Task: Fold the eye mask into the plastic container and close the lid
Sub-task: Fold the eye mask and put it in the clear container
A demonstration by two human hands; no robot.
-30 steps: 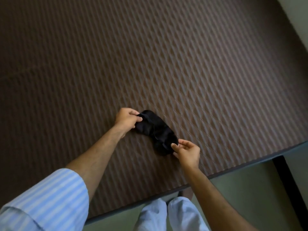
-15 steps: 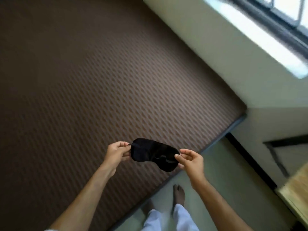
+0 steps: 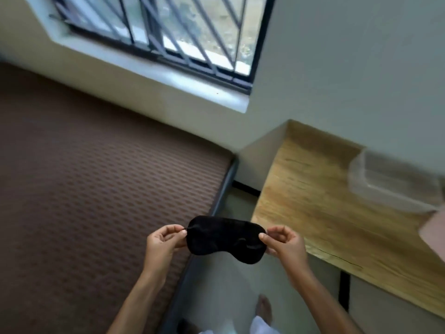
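A black eye mask (image 3: 226, 238) hangs flat and unfolded in the air between my hands, over the gap between the bed and the desk. My left hand (image 3: 163, 242) pinches its left end and my right hand (image 3: 284, 242) pinches its right end. A clear plastic container (image 3: 395, 182) stands on the wooden desk (image 3: 313, 201) at the far right, blurred; I cannot tell whether a lid is on it.
A brown patterned mattress (image 3: 96, 189) fills the left side, its dark edge running beside my legs. A barred window (image 3: 168, 32) is set in the wall above. A pale pinkish object (image 3: 433, 232) lies at the desk's right edge. My bare foot (image 3: 265, 309) is on the floor.
Both hands lifted the eye mask off the mattress and carried it right, spread flat. The view swung right, bringing the window, desk and container into sight.
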